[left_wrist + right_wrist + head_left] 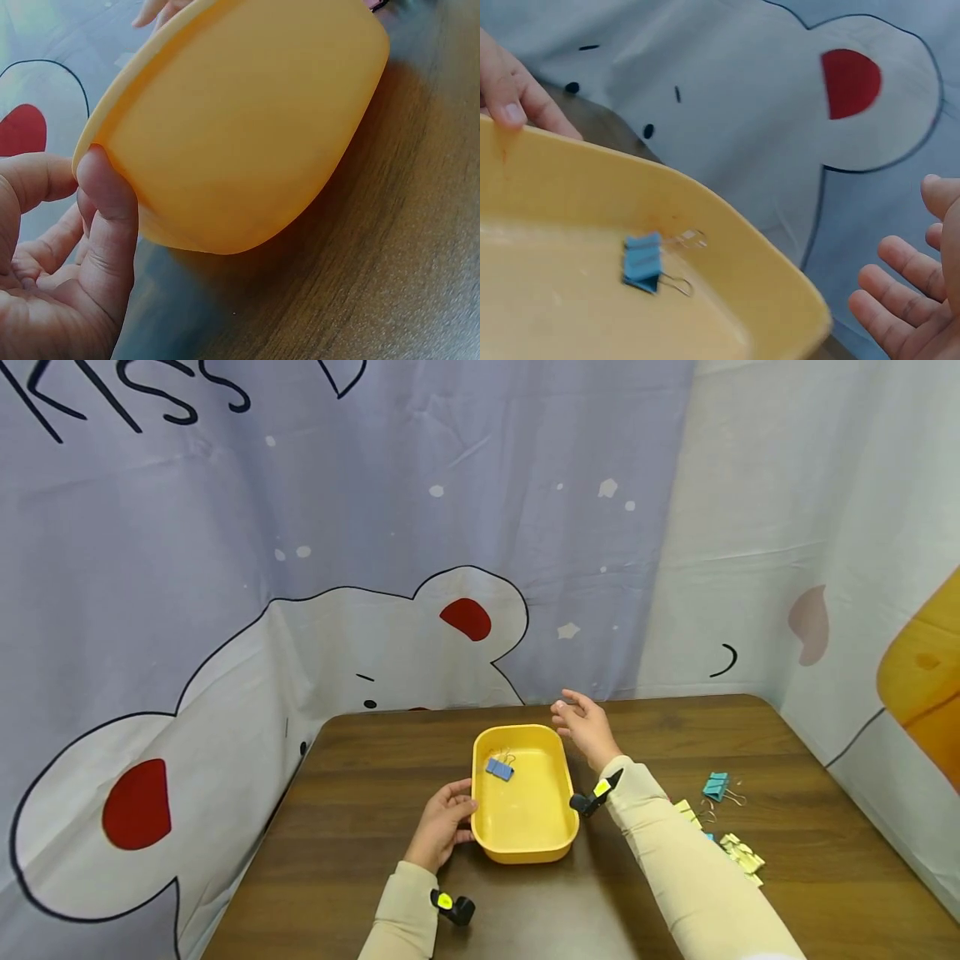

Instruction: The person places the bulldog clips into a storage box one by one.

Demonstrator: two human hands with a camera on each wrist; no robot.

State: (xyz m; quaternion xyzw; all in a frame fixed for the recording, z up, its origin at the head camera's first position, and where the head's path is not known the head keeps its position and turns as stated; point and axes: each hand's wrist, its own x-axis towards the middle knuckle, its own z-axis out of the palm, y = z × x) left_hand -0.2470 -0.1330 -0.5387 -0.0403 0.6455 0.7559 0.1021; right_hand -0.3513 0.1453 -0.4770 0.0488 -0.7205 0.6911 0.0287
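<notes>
My left hand (442,823) pinches the left rim of a yellow plastic bin (527,852). In the left wrist view, the thumb (105,184) presses on the bin's outer wall, with fingers at the rim. A blue binder clip (499,768) with wire handles lies inside, towards the back left corner; it also shows in the right wrist view on the bin's floor. Beyond the bin's far right corner, my right hand (588,731) is raised with fingers loosely spread and holding nothing. The right wrist view shows its palm and fingers (900,300) apart from the rim.
On the right of the brown wooden table (360,827) lie a teal binder clip (716,786) and several yellow binder clips (742,853), partly hidden by the right sleeve (690,868). A printed curtain (525,527) hangs behind the table's far edge.
</notes>
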